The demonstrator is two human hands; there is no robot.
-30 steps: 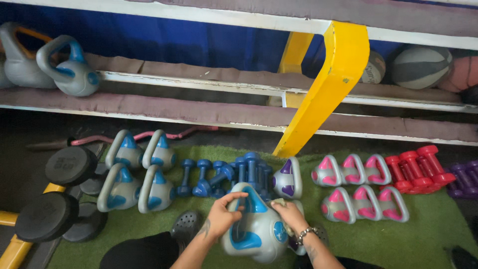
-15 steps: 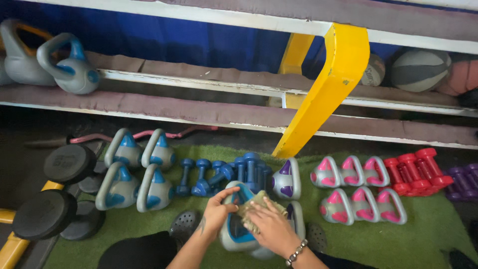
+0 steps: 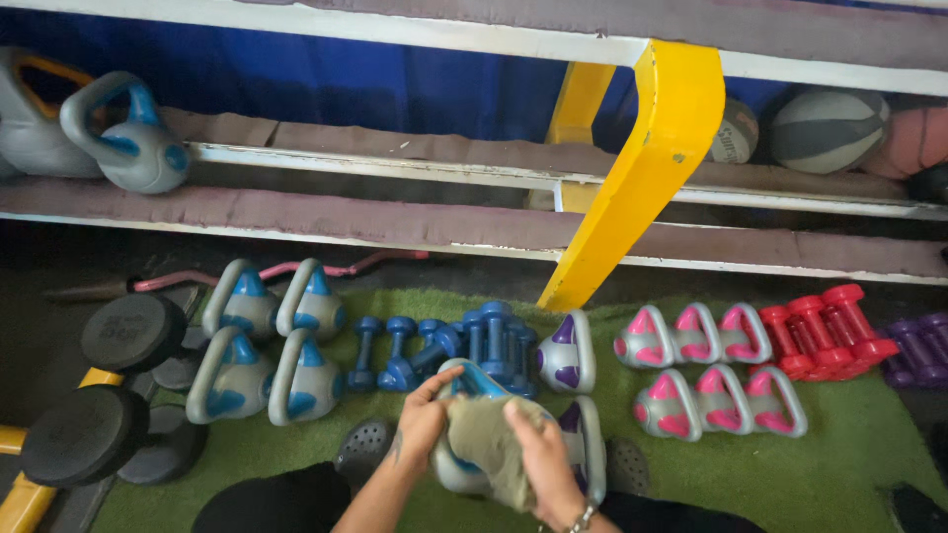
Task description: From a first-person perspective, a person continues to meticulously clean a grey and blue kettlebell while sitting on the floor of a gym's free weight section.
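Now | L hand [image 3: 423, 419] grips blue kettlebell [image 3: 464, 380] handle | R hand [image 3: 536, 459] presses cloth [image 3: 484, 444] on it

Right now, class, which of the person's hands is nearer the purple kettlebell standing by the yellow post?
Right. The right hand is just below the purple kettlebell; the left hand is farther left.

Pink kettlebells [image 3: 696, 336] beside red dumbbells [image 3: 828, 331]
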